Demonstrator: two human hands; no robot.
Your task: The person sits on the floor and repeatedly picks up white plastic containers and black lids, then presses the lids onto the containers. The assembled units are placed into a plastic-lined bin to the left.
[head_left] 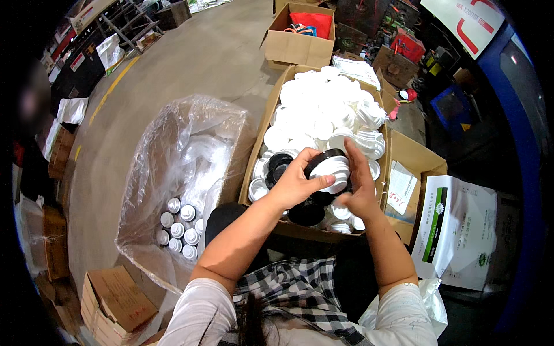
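My left hand (300, 180) is closed on a white stepped plastic cap (331, 173) with a black ring at its back edge. The left thumb lies across the cap's white front. My right hand (362, 187) is beside the cap's right side, its fingers and thumb apart; whether it touches the cap I cannot tell. Both hands are above a cardboard box (249, 179) heaped with white plastic caps (320, 106). Black round caps (280, 166) lie in its near left part, and another black cap (306, 213) shows under my hands.
Left of the box stands a carton (130, 225) lined with clear plastic, with several white stepped caps (177, 230) inside. Folded cardboard (121, 300) lies at lower left. An open box (300, 49) with red contents stands beyond. A printed white sack (461, 230) is at right.
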